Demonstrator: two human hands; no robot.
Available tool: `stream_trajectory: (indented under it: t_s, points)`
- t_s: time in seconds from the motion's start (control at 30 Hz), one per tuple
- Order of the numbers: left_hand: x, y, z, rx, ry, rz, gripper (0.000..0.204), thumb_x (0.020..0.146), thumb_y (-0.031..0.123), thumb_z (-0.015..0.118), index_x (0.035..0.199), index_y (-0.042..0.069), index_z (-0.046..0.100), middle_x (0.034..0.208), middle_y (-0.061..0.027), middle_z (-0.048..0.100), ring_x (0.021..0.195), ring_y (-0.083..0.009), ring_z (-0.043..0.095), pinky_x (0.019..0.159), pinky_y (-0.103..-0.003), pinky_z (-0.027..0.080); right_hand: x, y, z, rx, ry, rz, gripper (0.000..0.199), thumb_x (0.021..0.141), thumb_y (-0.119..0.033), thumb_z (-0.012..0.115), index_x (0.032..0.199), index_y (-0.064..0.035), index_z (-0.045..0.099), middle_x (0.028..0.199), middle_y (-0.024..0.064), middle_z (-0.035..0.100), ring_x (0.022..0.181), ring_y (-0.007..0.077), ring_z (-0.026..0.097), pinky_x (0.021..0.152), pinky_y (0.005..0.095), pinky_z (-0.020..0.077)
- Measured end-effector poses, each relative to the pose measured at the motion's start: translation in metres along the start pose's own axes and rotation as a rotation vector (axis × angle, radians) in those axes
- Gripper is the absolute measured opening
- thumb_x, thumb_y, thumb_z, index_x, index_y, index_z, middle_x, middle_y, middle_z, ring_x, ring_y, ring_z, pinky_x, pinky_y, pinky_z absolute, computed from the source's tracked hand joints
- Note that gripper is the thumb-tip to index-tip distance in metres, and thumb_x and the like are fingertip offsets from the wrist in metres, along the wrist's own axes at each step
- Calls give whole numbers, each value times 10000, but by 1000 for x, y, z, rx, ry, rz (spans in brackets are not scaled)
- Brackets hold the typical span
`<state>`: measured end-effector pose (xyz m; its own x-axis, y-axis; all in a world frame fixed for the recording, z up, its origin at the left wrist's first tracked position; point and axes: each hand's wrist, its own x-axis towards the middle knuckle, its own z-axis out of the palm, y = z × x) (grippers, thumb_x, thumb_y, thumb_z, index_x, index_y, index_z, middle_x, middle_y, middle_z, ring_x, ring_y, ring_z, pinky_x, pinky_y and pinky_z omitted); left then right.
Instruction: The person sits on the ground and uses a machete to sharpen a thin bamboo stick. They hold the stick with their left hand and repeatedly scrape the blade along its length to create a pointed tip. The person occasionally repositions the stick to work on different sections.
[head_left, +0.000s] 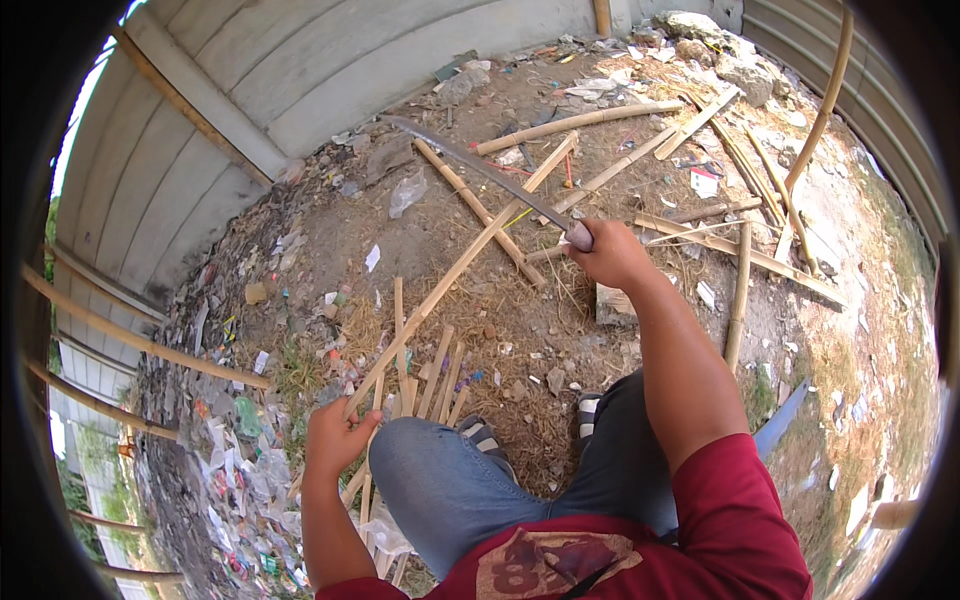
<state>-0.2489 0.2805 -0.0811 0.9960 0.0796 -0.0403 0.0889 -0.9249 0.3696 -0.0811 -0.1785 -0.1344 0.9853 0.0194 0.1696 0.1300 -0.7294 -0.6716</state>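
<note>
The right hand [607,255] is wrapped round the handle of a long machete [480,167], its blade pointing away to the left. The left hand [337,435] appears closed on the near end of a long bamboo strip [440,291] that slants forward across a shorter piece [469,202]. Work looks partway along — narrow strips [436,370] lie by the left knee, while thicker bamboo lengths [590,122] beyond seem unsplit.

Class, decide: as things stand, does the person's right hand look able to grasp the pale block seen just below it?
Probably not: the right hand is closed around the machete's handle, so it would likely need freeing first, though the pale block looks close.
</note>
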Motion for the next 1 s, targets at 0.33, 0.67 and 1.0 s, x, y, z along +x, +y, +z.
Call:
stream_trajectory:
  t_s: [0.33, 0.67, 1.0]
  points:
    - [-1, 17, 30, 217, 367, 76, 392, 837, 389, 813, 801, 43, 633, 761, -166, 656, 698, -409, 654, 613, -496, 490, -23, -51, 17, -161, -203, -326, 344, 850, -359, 786, 917, -49, 654, 831, 198, 705, 800, 433, 670, 710, 508, 513]
    - [-19, 1, 22, 253, 411, 66, 419, 787, 411, 849, 777, 50, 638, 759, -155, 647, 686, -393, 640, 614, -488, 486, 2, -4, 18, 119, -56, 17, 339, 844, -350, 762, 1019, -66, 703, 916, 204, 733, 894, 420, 690, 805, 495, 542]
    - [6, 39, 28, 56, 304, 72, 436, 782, 394, 863, 916, 12, 703, 756, -159, 684, 686, -335, 675, 641, -425, 509, -25, -68, 19, -84, -314, -464, 234, 807, -281, 751, 899, -79, 677, 792, 177, 695, 799, 401, 688, 717, 492, 540]
